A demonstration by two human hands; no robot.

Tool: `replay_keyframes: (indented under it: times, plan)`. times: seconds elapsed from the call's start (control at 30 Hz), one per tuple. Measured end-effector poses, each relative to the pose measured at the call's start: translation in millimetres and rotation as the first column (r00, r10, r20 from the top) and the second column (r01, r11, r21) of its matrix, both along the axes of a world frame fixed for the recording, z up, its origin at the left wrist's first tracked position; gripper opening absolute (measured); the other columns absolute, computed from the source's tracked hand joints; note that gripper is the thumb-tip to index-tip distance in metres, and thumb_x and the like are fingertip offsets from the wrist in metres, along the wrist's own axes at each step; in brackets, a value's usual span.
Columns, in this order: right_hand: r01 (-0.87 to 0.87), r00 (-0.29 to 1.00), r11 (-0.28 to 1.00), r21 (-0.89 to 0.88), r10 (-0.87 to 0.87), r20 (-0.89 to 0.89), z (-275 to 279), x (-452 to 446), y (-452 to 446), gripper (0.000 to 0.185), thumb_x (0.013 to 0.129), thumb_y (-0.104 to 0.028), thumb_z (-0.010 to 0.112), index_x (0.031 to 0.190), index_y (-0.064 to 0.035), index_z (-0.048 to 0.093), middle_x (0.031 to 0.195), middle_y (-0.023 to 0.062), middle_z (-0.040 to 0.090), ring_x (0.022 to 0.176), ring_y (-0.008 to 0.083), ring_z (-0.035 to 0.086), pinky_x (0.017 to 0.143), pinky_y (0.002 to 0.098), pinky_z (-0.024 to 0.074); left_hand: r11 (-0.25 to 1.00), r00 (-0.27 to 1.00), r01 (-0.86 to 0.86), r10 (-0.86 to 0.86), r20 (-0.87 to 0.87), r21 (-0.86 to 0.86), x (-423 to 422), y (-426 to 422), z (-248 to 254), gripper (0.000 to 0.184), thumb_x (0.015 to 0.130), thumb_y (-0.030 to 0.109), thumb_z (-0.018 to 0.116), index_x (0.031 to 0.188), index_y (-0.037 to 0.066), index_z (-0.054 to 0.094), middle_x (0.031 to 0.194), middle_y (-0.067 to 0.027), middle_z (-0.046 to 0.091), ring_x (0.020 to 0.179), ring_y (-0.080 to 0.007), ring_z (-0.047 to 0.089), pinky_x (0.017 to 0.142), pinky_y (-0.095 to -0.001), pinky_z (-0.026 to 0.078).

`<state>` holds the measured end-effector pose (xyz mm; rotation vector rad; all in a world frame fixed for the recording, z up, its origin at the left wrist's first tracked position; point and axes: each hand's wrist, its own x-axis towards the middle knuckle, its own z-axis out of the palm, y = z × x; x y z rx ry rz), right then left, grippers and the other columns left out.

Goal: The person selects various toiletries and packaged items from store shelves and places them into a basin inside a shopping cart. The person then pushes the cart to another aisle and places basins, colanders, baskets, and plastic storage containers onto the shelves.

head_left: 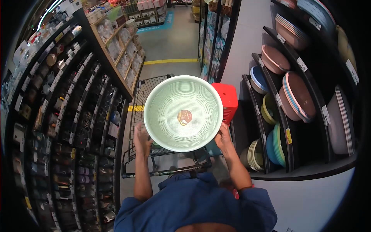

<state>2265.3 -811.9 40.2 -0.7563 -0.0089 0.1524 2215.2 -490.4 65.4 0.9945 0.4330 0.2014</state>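
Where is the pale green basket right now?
In the head view, the pale green basket is at centre, between both hands, above the shopping cart.

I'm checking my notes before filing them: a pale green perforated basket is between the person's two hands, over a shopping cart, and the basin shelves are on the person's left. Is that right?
Not quite: the head view shows the basin shelves on the right. The pale green basket is between the left hand and right hand, over the cart.
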Motion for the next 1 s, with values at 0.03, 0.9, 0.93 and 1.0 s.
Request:
replay_keyframes:
  times: [0.03, 0.9, 0.93, 1.0]
  plan:
    - [-0.038, 0.999, 0.999, -0.009, 0.038, 0.008, -14.0, -1.2, -6.0, 0.029, 0.086, -0.012, 0.055, 0.112, 0.0025, 0.058, 0.103, 0.0096, 0.066, 0.093, 0.016, 0.064, 0.086, 0.0288, 0.0502, 0.98, 0.98, 0.176, -0.165, 0.115, -0.089, 0.8, -3.2, -3.7, 0.065, 0.097, 0.056, 0.027, 0.133, 0.004, 0.043, 0.131, -0.0186, 0.049, 0.119, -0.0278, 0.051, 0.096, -0.0405, 0.046]
    - [-0.02, 0.945, 0.984, -0.177, -0.039, -0.324, 14.1, -34.8, -64.0, 0.052, 0.072, -0.002, 0.052, 0.123, 0.0071, 0.049, 0.11, 0.018, 0.063, 0.093, 0.0292, 0.067, 0.075, 0.0444, 0.0584, 0.851, 0.831, 0.501, -0.421, 0.364, -0.158, 74.8, -73.9, -32.8, 0.051, 0.099, 0.04, 0.037, 0.131, 0.002, 0.047, 0.126, -0.011, 0.056, 0.114, -0.0235, 0.055, 0.097, -0.0356, 0.043]
    - [0.004, 0.948, 0.983, -0.182, -0.061, -0.311, 24.4, -34.8, -65.1, 0.052, 0.072, -0.002, 0.052, 0.123, 0.0071, 0.049, 0.11, 0.018, 0.063, 0.093, 0.0292, 0.067, 0.075, 0.0444, 0.0584, 0.847, 0.817, 0.516, -0.442, 0.37, -0.128, 80.2, -75.8, -27.8, 0.051, 0.099, 0.04, 0.037, 0.131, 0.002, 0.047, 0.127, -0.0105, 0.056, 0.115, -0.023, 0.054, 0.097, -0.0352, 0.043]
    - [0.041, 0.955, 0.98, -0.196, -0.097, -0.281, 42.4, -28.0, -75.1, 0.051, 0.071, -0.002, 0.052, 0.121, 0.0087, 0.05, 0.106, 0.0174, 0.064, 0.09, 0.0292, 0.067, 0.073, 0.0433, 0.059, 0.828, 0.786, 0.55, -0.471, 0.4, -0.107, 94.1, -83.8, -23.6, 0.051, 0.099, 0.039, 0.037, 0.133, 0.004, 0.045, 0.13, -0.0095, 0.053, 0.119, -0.0229, 0.05, 0.098, -0.0373, 0.042]
